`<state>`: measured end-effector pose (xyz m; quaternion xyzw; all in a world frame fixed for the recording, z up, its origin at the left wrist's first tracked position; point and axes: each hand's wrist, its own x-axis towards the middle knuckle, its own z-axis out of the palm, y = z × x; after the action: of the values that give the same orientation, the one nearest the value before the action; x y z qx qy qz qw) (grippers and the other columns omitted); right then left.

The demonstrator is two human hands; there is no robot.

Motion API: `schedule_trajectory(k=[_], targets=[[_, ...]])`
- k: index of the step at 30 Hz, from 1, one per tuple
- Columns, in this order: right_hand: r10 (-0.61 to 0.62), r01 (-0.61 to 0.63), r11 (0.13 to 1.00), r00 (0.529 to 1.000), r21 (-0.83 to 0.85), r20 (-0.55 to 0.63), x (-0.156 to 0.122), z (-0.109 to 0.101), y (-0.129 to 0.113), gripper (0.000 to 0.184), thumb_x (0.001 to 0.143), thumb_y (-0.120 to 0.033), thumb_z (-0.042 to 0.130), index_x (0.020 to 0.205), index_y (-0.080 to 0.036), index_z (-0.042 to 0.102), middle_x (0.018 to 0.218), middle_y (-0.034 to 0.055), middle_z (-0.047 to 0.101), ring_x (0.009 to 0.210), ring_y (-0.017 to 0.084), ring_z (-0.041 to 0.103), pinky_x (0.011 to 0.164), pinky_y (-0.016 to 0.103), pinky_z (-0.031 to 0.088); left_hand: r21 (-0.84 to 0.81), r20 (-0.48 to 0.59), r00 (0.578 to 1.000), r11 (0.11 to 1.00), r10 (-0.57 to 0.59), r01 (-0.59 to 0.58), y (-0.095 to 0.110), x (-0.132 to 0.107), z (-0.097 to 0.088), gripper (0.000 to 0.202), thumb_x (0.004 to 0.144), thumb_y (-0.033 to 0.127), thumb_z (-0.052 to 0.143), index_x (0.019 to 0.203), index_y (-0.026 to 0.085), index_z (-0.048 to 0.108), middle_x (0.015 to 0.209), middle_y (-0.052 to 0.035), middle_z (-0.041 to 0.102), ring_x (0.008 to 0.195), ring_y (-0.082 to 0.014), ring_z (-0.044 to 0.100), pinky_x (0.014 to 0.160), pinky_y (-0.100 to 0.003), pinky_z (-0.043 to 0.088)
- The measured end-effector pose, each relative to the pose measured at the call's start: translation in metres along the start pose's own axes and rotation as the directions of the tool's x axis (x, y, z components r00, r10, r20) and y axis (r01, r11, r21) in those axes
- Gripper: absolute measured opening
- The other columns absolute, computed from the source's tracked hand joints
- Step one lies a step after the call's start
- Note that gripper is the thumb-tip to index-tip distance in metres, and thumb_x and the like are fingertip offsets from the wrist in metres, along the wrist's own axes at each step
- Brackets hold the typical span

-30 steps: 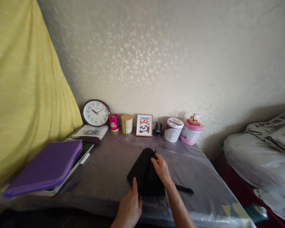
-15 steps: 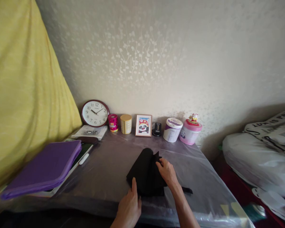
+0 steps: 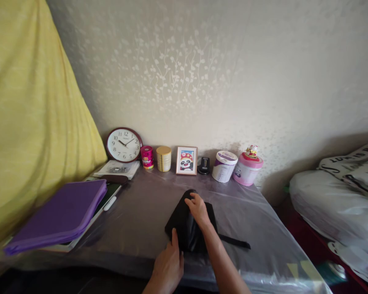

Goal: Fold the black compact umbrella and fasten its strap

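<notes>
A piece of folded black cloth (image 3: pixel 178 218) lies near the front of the table, with a narrow black strap (image 3: pixel 236 241) running out to its right. At the cloth's near left edge, my left hand (image 3: pixel 168 261) grips it, the index finger lying along the top; its other fingers are partly hidden. My right hand (image 3: pixel 198 210) reaches across the cloth, its fingers bent around a fold at the far end. The cloth's exact kind does not show.
A purple zip folder (image 3: pixel 58 212) lies on a board at the left. Along the wall stand a clock (image 3: pixel 124 145), a magenta can (image 3: pixel 147 158), a yellow tin (image 3: pixel 163 159), a picture frame (image 3: pixel 187 161), a black device (image 3: pixel 204 166) and two tubs (image 3: pixel 224 166). Plastic bags (image 3: pixel 334 204) are piled at right.
My right hand has moved left and away from me, bringing a flap of the black cloth over onto the rounded fold. My left hand stays at the near edge. More strap shows.
</notes>
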<state>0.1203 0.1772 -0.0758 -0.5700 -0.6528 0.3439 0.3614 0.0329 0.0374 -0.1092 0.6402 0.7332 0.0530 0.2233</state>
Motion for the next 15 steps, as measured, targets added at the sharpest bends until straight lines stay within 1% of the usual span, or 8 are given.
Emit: schedule_trajectory(k=[2, 4, 6, 8, 10, 12, 14, 15], targets=[[-0.022, 0.023, 0.995, 1.0, -0.092, 0.016, -0.001, 0.014, -0.001, 0.038, 0.077, -0.027, 0.05, 0.11, -0.009, 0.05, 0.071, 0.0049, 0.065, 0.063, 0.017, 0.061, 0.056, 0.025, 0.045, 0.009, 0.003, 1.0, 1.0, -0.006, 0.006, 0.0, 0.001, 0.0, 0.06, 0.084, 0.02, 0.031, 0.137, 0.002, 0.011, 0.111, -0.0198, 0.056, 0.09, -0.0218, 0.06, 0.071, -0.028, 0.041], [-0.047, 0.051, 0.971, 0.999, -0.234, 0.021, -0.004, 0.024, -0.001, 0.04, 0.078, -0.024, 0.049, 0.115, -0.007, 0.047, 0.072, 0.0066, 0.066, 0.073, 0.02, 0.063, 0.063, 0.027, 0.044, 0.0, -0.004, 1.0, 1.0, -0.004, 0.004, 0.0, 0.001, 0.0, 0.058, 0.083, 0.02, 0.032, 0.136, 0.002, 0.014, 0.11, -0.0197, 0.057, 0.089, -0.022, 0.06, 0.071, -0.028, 0.042], [-0.055, 0.06, 0.926, 0.998, -0.373, 0.026, -0.007, 0.029, -0.002, 0.046, 0.08, -0.024, 0.048, 0.121, -0.005, 0.041, 0.074, 0.0089, 0.067, 0.08, 0.023, 0.063, 0.067, 0.029, 0.043, -0.02, -0.013, 1.0, 1.0, 0.004, -0.005, -0.002, 0.001, 0.002, 0.058, 0.083, 0.021, 0.032, 0.136, 0.002, 0.016, 0.11, -0.0193, 0.057, 0.091, -0.0221, 0.06, 0.074, -0.029, 0.042], [-0.05, 0.062, 0.883, 0.998, -0.464, 0.037, -0.01, 0.031, -0.004, 0.051, 0.081, -0.024, 0.047, 0.125, -0.004, 0.036, 0.078, 0.0111, 0.067, 0.082, 0.024, 0.063, 0.067, 0.029, 0.043, -0.059, -0.017, 1.0, 0.998, 0.011, -0.012, -0.005, 0.0, 0.004, 0.058, 0.084, 0.023, 0.032, 0.135, 0.001, 0.016, 0.113, -0.0198, 0.056, 0.096, -0.0223, 0.058, 0.078, -0.029, 0.042], [-0.055, 0.076, 0.852, 0.997, -0.518, 0.055, -0.012, 0.033, -0.006, 0.053, 0.082, -0.025, 0.046, 0.128, -0.004, 0.032, 0.081, 0.0123, 0.067, 0.082, 0.023, 0.064, 0.068, 0.029, 0.043, -0.129, -0.046, 0.999, 0.991, 0.028, -0.034, -0.01, -0.003, 0.006, 0.061, 0.084, 0.027, 0.03, 0.136, 0.0, 0.01, 0.122, -0.021, 0.049, 0.106, -0.0219, 0.054, 0.085, -0.03, 0.041], [-0.068, 0.097, 0.828, 0.995, -0.552, 0.072, -0.013, 0.035, -0.007, 0.053, 0.083, -0.026, 0.045, 0.129, -0.005, 0.03, 0.083, 0.0125, 0.067, 0.083, 0.023, 0.064, 0.068, 0.029, 0.043, -0.201, -0.102, 0.993, 0.976, 0.06, -0.08, -0.015, -0.006, 0.006, 0.065, 0.084, 0.029, 0.029, 0.137, 0.001, 0.002, 0.134, -0.0207, 0.036, 0.118, -0.0203, 0.044, 0.093, -0.029, 0.037], [-0.075, 0.107, 0.816, 0.994, -0.567, 0.079, -0.013, 0.037, -0.006, 0.055, 0.083, -0.028, 0.045, 0.13, -0.006, 0.028, 0.083, 0.012, 0.068, 0.083, 0.023, 0.064, 0.069, 0.029, 0.043, -0.23, -0.142, 0.984, 0.963, 0.107, -0.138, -0.017, -0.009, 0.005, 0.067, 0.084, 0.028, 0.029, 0.137, 0.005, -0.004, 0.14, -0.0178, 0.026, 0.124, -0.0186, 0.037, 0.095, -0.027, 0.035], [-0.082, 0.114, 0.818, 0.993, -0.563, 0.082, -0.013, 0.037, -0.005, 0.056, 0.083, -0.029, 0.045, 0.131, -0.007, 0.028, 0.083, 0.0116, 0.068, 0.083, 0.023, 0.064, 0.069, 0.029, 0.043, -0.221, -0.139, 0.982, 0.963, 0.127, -0.155, -0.017, -0.011, 0.003, 0.067, 0.083, 0.027, 0.03, 0.138, 0.009, -0.005, 0.14, -0.0162, 0.026, 0.123, -0.0185, 0.038, 0.094, -0.027, 0.035]])
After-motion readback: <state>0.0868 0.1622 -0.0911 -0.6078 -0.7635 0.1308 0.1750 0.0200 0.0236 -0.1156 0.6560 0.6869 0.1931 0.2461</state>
